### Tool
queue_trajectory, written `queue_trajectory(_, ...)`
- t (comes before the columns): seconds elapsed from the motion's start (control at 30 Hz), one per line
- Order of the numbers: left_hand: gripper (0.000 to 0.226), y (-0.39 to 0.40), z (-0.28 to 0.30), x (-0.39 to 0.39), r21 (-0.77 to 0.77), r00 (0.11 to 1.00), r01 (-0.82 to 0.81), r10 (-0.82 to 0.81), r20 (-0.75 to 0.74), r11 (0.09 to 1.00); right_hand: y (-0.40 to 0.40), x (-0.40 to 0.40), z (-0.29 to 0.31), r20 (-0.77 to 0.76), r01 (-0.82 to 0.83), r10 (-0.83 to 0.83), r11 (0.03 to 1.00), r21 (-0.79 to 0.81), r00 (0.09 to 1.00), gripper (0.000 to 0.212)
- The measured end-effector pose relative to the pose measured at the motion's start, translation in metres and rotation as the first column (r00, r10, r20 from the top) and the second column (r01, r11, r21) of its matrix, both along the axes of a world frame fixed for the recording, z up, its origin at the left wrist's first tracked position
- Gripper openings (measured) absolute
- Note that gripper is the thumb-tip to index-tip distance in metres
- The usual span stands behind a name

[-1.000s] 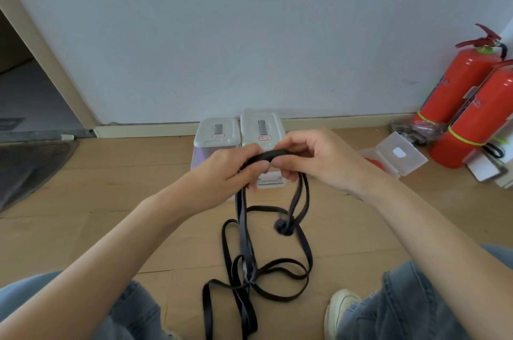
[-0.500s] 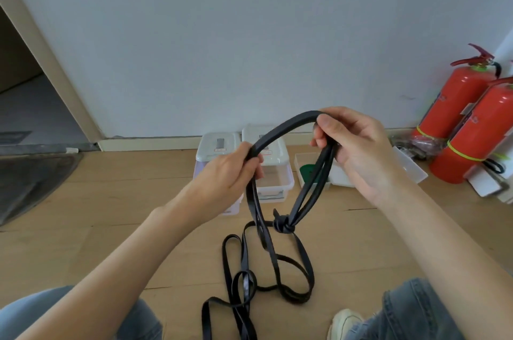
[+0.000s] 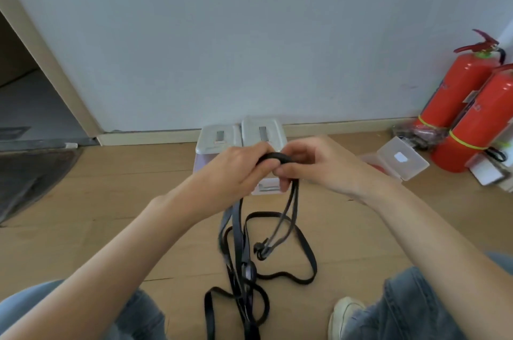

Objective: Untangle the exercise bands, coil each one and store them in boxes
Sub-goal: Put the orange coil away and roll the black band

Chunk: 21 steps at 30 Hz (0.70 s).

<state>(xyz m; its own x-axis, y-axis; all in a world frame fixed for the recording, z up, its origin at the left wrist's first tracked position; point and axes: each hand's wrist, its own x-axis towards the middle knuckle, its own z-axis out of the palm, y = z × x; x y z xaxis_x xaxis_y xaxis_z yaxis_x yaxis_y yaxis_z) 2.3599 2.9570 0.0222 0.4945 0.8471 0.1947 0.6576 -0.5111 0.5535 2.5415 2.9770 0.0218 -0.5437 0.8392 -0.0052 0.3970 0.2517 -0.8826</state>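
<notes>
A black exercise band [image 3: 302,251] hangs from both my hands and trails in tangled loops over the wooden floor between my knees. My left hand [image 3: 238,170] and my right hand [image 3: 313,164] meet in front of me, each gripping the band's folded top [image 3: 273,158]. A small knot [image 3: 262,249] sits low on the strands below my right hand. Two lidded clear boxes [image 3: 218,137] stand side by side against the skirting, partly hidden by my hands. An open box with its lid flipped back [image 3: 402,158] lies to the right.
Two red fire extinguishers [image 3: 466,90] stand in the right corner beside a dark plastic bag [image 3: 416,133]. A dark mat [image 3: 30,178] lies by the doorway at the left. My jeans-covered knees and one white shoe [image 3: 344,314] frame the bottom of the view.
My right hand has come down and left from its raised position, closing the wide loop. Both hands now hold the band's top together, and the knot hangs lower, near the floor.
</notes>
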Motion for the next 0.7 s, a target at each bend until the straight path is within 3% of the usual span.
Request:
queue_trajectory(0.07, 0.013, 0.005, -0.005, -0.005, -0.026, 1.0, -0.014, 0.014, 0.003, 1.0, 0.003, 0.001, 0.001, 0.047, 0.056, -0.058, 0.997, 0.044, 0.997, 0.009)
queue_trajectory(0.13, 0.015, 0.007, -0.015, -0.007, -0.015, 0.992, -0.029, 0.027, -0.12, 0.999, 0.004, 0.003, 0.004, 0.071, 0.053, -0.058, 0.996, 0.066, 0.996, 0.01)
queue_trajectory(0.2, 0.015, 0.007, -0.031, -0.006, -0.024, 0.963, -0.036, 0.028, -0.267, 0.999, 0.004, 0.005, 0.005, -0.005, 0.045, -0.045, 0.997, 0.057, 0.999, 0.009)
queue_trajectory(0.27, 0.014, 0.004, -0.046, -0.003, -0.099, 0.958, -0.043, 0.013, -0.285, 0.994, 0.003, 0.008, 0.005, -0.14, 0.056, -0.05, 0.998, 0.036, 0.989, 0.016)
queue_trajectory(0.33, 0.016, 0.0, -0.055, -0.001, -0.215, 0.978, -0.056, 0.011, -0.207, 0.975, 0.003, 0.013, 0.005, -0.249, 0.096, -0.086, 0.995, 0.03, 0.965, 0.025)
queue_trajectory(0.43, 0.013, -0.002, -0.049, -0.005, -0.256, 0.997, -0.074, 0.073, -0.012, 0.964, 0.006, 0.023, 0.008, -0.447, 0.174, -0.152, 0.985, 0.007, 0.881, 0.015)
queue_trajectory(0.53, 0.012, 0.0, -0.014, -0.013, -0.163, 0.906, -0.089, 0.148, 0.397, 0.983, 0.01, 0.035, 0.011, -0.61, 0.205, -0.193, 0.977, -0.051, 0.769, 0.012)
queue_trajectory(0.6, 0.011, 0.0, 0.013, -0.022, -0.02, 0.789, -0.047, 0.05, 0.612, 0.999, 0.01, 0.038, 0.013, -0.517, 0.168, -0.165, 0.985, -0.041, 0.84, 0.013)
queue_trajectory(0.67, 0.012, -0.001, 0.026, -0.027, 0.035, 0.754, 0.028, -0.044, 0.655, 0.999, 0.01, 0.037, 0.01, -0.226, 0.073, -0.076, 0.997, -0.023, 0.971, 0.015)
queue_trajectory(0.7, 0.011, -0.002, 0.026, -0.027, -0.002, 0.781, 0.064, -0.049, 0.623, 0.998, 0.01, 0.035, 0.007, -0.048, 0.013, -0.014, 0.999, -0.031, 0.999, 0.012)
